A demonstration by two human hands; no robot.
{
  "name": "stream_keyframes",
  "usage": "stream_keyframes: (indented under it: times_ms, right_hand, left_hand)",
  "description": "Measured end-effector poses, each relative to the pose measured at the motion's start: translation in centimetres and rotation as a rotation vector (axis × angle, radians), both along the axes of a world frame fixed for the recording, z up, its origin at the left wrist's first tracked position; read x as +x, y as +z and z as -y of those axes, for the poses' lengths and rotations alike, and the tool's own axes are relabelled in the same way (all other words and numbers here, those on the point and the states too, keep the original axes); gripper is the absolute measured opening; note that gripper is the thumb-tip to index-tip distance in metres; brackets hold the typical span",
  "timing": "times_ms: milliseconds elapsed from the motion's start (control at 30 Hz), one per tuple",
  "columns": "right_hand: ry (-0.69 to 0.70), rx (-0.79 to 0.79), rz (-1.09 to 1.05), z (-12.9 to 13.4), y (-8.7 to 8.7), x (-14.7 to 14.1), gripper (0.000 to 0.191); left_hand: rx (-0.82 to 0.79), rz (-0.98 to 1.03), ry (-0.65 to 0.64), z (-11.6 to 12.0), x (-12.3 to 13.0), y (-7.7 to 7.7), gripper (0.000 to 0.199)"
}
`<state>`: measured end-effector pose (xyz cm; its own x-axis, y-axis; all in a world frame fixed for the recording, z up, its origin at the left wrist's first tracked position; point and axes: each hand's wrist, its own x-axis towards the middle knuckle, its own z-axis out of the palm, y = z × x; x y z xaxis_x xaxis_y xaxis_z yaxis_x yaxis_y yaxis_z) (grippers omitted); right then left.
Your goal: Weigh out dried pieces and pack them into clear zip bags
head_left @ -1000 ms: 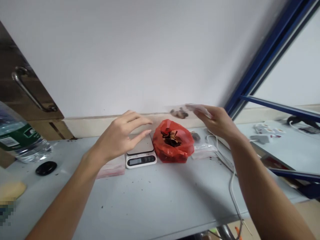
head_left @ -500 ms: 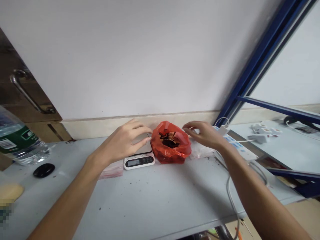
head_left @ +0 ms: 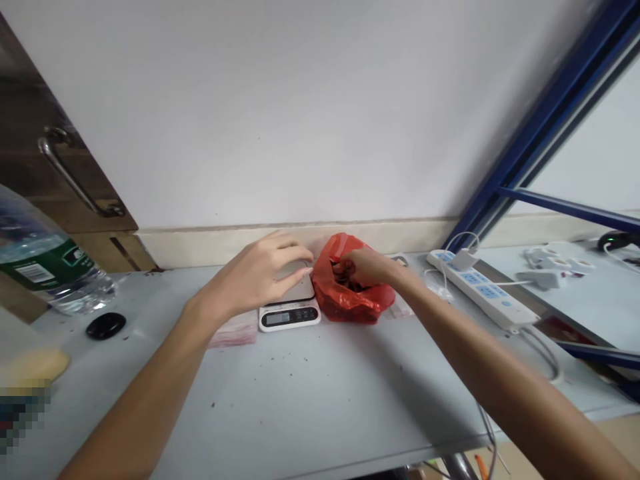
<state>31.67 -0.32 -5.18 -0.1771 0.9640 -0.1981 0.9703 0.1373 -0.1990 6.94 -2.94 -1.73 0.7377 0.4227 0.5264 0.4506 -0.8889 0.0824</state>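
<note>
A red plastic bag (head_left: 345, 303) stands open on the grey table (head_left: 300, 400), with dark brown dried pieces (head_left: 345, 273) inside. My right hand (head_left: 367, 267) reaches into its mouth, fingers curled down among the pieces; the fingertips are hidden. Left of the bag lies a white digital scale (head_left: 290, 316) with a small lit display. My left hand (head_left: 270, 270) hovers over the scale's plate, fingers apart and holding nothing, the fingertips near the bag's left side. Clear plastic bags with pink edges (head_left: 234, 333) lie under and beside my left wrist.
A large water bottle (head_left: 55, 260) and a black oval object (head_left: 106, 326) are at the left. On the right lie a white power strip (head_left: 483, 291) with cables and a plugged-in adapter (head_left: 466, 259). A blue metal frame (head_left: 530, 140) rises behind it.
My right hand has moved left and down into the red bag. My left hand keeps its place over the scale. The whole view has shifted slightly.
</note>
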Motion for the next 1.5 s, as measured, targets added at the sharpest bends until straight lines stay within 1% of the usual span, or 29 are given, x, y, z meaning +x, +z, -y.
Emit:
stream_keyframes:
  times_ms: [167,267,333,400,500,567,633,700,800,867,967,1033,1067,1133,1200,1300,1367,1433,1500]
  right_hand:
    - [0.003,-0.077,-0.121,0.1,1.1,1.2,0.044]
    - [-0.032,-0.001,-0.096,0.5,2.7,1.7,0.041]
    - [-0.026,0.061,-0.102,0.9,4.0,1.7,0.039]
    - [0.022,0.087,-0.167,1.4,5.2,1.1,0.039]
    - [0.186,0.073,-0.272,1.8,6.2,-1.1,0.041]
    - [0.289,0.032,-0.291,1.7,6.1,-3.1,0.041]
    - [0.331,0.01,-0.255,1.4,5.7,-5.3,0.039]
    - [0.321,0.002,-0.188,0.8,5.1,-7.3,0.038]
    - [0.297,-0.059,-0.145,-0.3,3.9,-9.3,0.04]
    - [0.29,-0.103,-0.119,-1.0,2.9,-9.9,0.041]
    - [0.278,-0.159,-0.07,-1.8,1.5,-9.8,0.044]
    - [0.274,-0.189,-0.116,-2.0,0.9,-9.5,0.045]
    - [0.269,-0.19,-0.156,-1.9,0.7,-9.4,0.044]
    - [0.258,-0.156,-0.216,-1.8,0.5,-9.0,0.041]
    - [0.249,-0.081,-0.227,-1.6,0.6,-8.6,0.037]
    - [0.245,0.013,-0.258,-1.4,1.0,-8.0,0.029]
    - [0.239,0.055,-0.319,-1.3,1.3,-7.6,0.026]
    - [0.241,0.099,-0.399,-1.0,1.7,-7.4,0.025]
    - [0.286,0.108,-0.502,-0.5,2.1,-7.6,0.026]
  left_hand:
    - [-0.021,-0.014,0.015,0.1,0.0,0.2,0.023]
    - [-0.055,-0.03,0.039,0.0,-0.3,0.5,0.026]
    - [-0.104,-0.056,0.075,-0.2,-0.9,0.8,0.03]
    - [-0.187,-0.105,0.133,-0.5,-1.6,1.0,0.033]
    - [-0.366,-0.238,0.266,-1.2,-3.0,1.2,0.039]
    - [-0.502,-0.364,0.376,-1.7,-3.8,1.2,0.044]
    - [-0.611,-0.473,0.47,-2.1,-4.5,1.0,0.047]
    - [-0.681,-0.535,0.531,-2.4,-5.0,0.7,0.049]
    - [-0.756,-0.575,0.569,-2.8,-5.6,0.4,0.049]
    - [-0.79,-0.606,0.572,-2.9,-6.0,0.2,0.048]
    - [-0.833,-0.667,0.575,-3.2,-6.1,-0.1,0.052]
    - [-0.868,-0.711,0.584,-3.4,-6.0,-0.4,0.057]
    - [-0.883,-0.732,0.589,-3.4,-5.9,-0.6,0.056]
    - [-0.903,-0.753,0.585,-3.5,-5.7,-1.0,0.045]
    - [-0.903,-0.735,0.565,-3.6,-5.7,-1.3,0.031]
    - [-0.868,-0.642,0.517,-3.5,-6.3,-1.1,0.023]
    - [-0.818,-0.552,0.486,-3.4,-6.9,-0.6,0.019]
    - [-0.736,-0.421,0.448,-3.2,-7.4,0.1,0.014]
    - [-0.632,-0.265,0.419,-3.0,-7.5,0.9,0.011]
